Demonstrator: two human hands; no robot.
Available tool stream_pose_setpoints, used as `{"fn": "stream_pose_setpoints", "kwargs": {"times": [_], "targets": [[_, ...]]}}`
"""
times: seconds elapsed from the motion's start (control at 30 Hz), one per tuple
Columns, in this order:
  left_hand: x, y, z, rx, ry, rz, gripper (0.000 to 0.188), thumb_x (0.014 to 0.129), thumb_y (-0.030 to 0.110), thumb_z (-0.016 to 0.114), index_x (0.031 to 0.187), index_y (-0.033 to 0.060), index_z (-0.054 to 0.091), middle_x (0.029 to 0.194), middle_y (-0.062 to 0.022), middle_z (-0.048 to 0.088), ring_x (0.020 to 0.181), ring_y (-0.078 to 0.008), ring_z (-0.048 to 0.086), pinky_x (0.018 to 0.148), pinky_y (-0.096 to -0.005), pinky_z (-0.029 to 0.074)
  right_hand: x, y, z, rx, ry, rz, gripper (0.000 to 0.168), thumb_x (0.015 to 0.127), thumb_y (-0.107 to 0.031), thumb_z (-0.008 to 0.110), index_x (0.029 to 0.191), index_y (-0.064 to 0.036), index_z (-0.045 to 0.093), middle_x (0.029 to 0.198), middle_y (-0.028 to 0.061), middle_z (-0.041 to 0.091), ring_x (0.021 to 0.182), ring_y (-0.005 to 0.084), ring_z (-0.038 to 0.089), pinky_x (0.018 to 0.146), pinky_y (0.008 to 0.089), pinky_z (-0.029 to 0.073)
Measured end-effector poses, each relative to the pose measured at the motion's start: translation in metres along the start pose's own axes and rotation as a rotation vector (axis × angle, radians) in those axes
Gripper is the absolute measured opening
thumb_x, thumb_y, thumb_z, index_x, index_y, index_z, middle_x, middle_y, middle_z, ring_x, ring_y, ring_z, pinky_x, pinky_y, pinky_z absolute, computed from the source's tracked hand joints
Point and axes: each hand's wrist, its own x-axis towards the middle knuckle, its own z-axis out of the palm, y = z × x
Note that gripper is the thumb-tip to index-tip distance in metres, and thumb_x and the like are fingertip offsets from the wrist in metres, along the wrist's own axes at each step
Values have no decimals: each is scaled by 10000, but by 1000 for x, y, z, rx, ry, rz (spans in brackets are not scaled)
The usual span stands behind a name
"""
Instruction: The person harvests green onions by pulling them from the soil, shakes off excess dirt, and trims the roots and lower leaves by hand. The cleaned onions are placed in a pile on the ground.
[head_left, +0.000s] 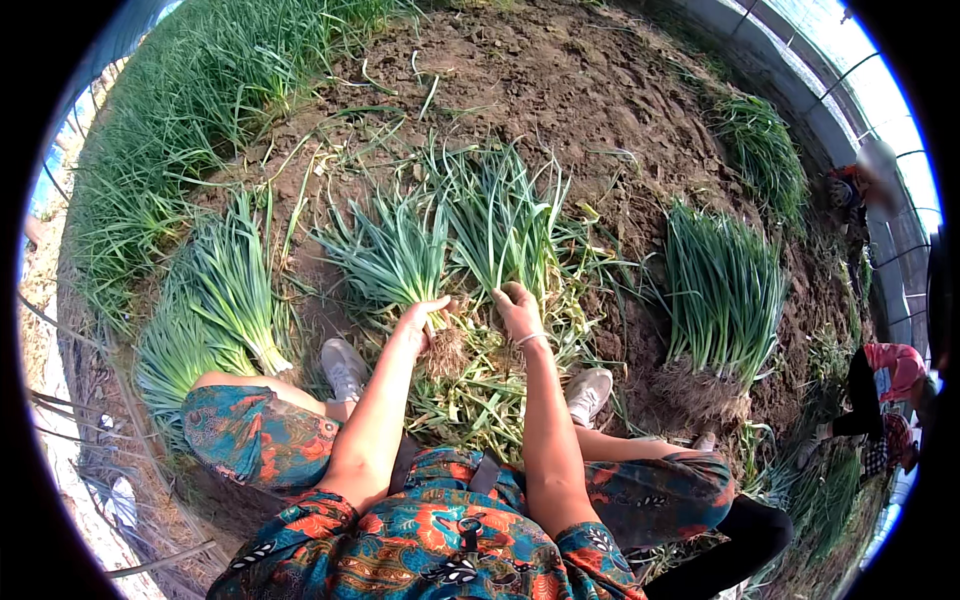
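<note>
My left hand (424, 319) is closed around the lower stalks of a bunch of leafy green allium plants (397, 251), whose brown roots (448, 351) hang out beside the palm. My right hand (519, 311) pinches with thumb and fingers at the base of more of the green leaves (502, 217), just right of the left hand. How many stalks it grips cannot be told. Beneath both hands lies a litter of yellowed and green stripped leaves (480, 409) on the soil between my shoes.
Bundled plants with pale stalk ends (240, 292) lie at left. A large rooted bundle (720, 300) is at right, another leafy pile (761, 154) beyond it. Growing plants (195, 97) fill the upper left. Bare soil (555, 82) stretches ahead. Other people (889, 375) are at the far right.
</note>
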Motion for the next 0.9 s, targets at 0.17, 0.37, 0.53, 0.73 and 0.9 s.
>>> {"fn": "stream_pose_setpoints", "kwargs": {"times": [0.17,0.37,0.53,0.73,0.9], "targets": [[9,-15,-3,-24,-69,23,160,756,155,685,814,25,610,649,-57,563,548,-183,554,501,-319,485,-34,8,22,-302,-197,-38,260,781,-198,676,901,24,614,736,26,606,665,88,520,609,272,446],[11,15,-2,-150,31,252,144,757,135,674,721,47,566,612,-64,565,508,-177,553,487,-321,491,-42,32,-20,98,79,1,109,758,-48,689,726,1,597,637,7,596,552,49,499,489,203,398],[6,46,-9,-193,13,333,131,748,99,689,730,37,576,621,-53,568,517,-162,548,500,-291,479,-56,14,-69,-729,525,97,307,788,-287,652,826,15,611,758,153,635,660,260,599,641,360,473],[8,2,38,-84,-109,106,113,757,86,674,795,15,595,668,-74,601,565,-181,582,544,-285,484,-41,22,23,-314,178,-149,351,825,-271,610,1095,-48,592,883,170,630,800,244,601,733,329,470],[9,-1,22,36,-76,147,198,765,53,647,946,21,572,706,-76,610,577,-170,581,520,-285,489,-43,15,13,-561,681,-152,251,775,-238,634,845,2,630,708,171,636,617,289,623,590,361,487]]}}
